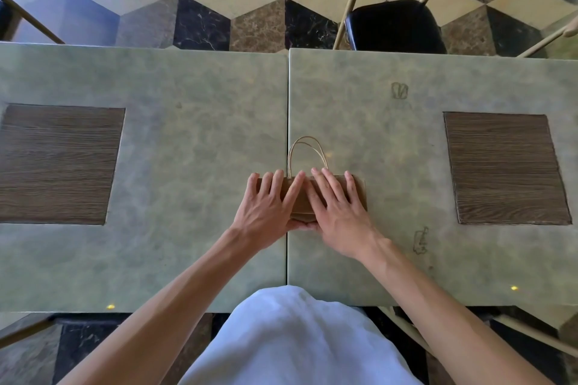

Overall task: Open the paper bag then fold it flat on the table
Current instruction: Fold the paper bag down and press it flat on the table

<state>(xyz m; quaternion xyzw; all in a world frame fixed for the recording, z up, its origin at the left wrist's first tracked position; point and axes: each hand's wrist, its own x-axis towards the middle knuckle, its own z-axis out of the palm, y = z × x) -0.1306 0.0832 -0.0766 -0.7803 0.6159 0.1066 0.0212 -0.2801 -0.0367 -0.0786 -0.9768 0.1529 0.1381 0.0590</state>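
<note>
Both hands [300, 206] flat atop folded paper bag [300, 197], table [187, 150].

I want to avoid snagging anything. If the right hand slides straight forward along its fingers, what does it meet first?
The right hand lies flat on the small brown paper bag, fingers pointing away and slightly left. Sliding on, it would probably meet the bag's thin twisted paper handles first, lying on the green marbled table.

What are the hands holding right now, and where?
Nothing is gripped. Left hand and right hand press open palms on the flat paper bag, covering its body; handles lie free.
</note>
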